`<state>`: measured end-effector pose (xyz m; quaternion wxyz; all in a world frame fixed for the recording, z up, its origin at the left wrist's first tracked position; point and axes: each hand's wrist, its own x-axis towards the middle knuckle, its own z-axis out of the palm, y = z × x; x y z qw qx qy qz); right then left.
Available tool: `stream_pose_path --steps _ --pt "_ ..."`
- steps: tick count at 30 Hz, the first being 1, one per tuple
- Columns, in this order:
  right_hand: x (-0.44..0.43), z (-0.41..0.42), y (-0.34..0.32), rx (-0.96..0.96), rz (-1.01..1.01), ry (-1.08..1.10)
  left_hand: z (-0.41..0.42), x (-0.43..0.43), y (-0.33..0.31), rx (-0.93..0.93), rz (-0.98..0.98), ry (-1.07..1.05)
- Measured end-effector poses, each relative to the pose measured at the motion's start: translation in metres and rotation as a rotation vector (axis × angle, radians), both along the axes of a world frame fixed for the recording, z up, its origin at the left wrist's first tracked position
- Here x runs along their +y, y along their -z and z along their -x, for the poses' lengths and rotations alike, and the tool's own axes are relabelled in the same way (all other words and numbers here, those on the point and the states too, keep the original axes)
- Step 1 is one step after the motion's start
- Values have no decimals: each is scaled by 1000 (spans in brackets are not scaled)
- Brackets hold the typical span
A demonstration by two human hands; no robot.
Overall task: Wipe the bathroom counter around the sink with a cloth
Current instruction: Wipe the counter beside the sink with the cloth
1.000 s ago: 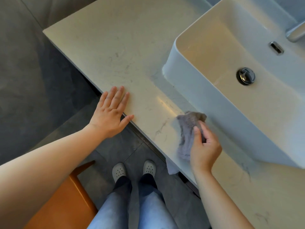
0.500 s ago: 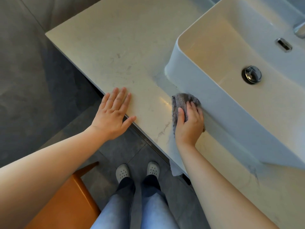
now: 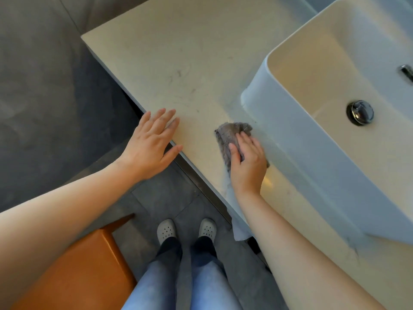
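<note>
A pale marbled counter [image 3: 174, 63] carries a white rectangular vessel sink [image 3: 290, 135] on its right side. A grey cloth [image 3: 230, 133] lies crumpled on the counter just in front of the sink's near left corner. My right hand [image 3: 248, 164] presses flat on the cloth, fingers covering its near half. My left hand [image 3: 152, 144] rests flat on the counter's front edge, fingers spread, holding nothing.
The sink has a chrome drain plug [image 3: 360, 112] and an overflow slot [image 3: 406, 72]. A light tissue-like sheet [image 3: 240, 229] hangs over the counter's front edge. An orange stool [image 3: 73, 271] stands at the lower left on the grey tiled floor [image 3: 44, 108], beside my feet.
My right hand has slid the cloth leftward along the counter beside the sink's front wall, towards its corner, and flattened on it. My left hand has stayed on the counter edge.
</note>
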<state>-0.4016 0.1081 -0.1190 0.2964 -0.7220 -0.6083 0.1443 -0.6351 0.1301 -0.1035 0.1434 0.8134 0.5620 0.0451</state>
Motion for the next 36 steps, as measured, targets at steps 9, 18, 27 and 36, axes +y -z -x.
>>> stream_pose_path --steps 9,18,27,36 --pt "-63 42 -16 198 99 -254 18 7 16 47 58 -52" --pt "16 -13 -38 247 -102 167 18 5 21 59 66 -45" --pt "42 1 4 -37 -34 91 19 5 26 40 60 -37" --pt "55 18 3 -21 -49 -2 20 7 26 49 50 -27"
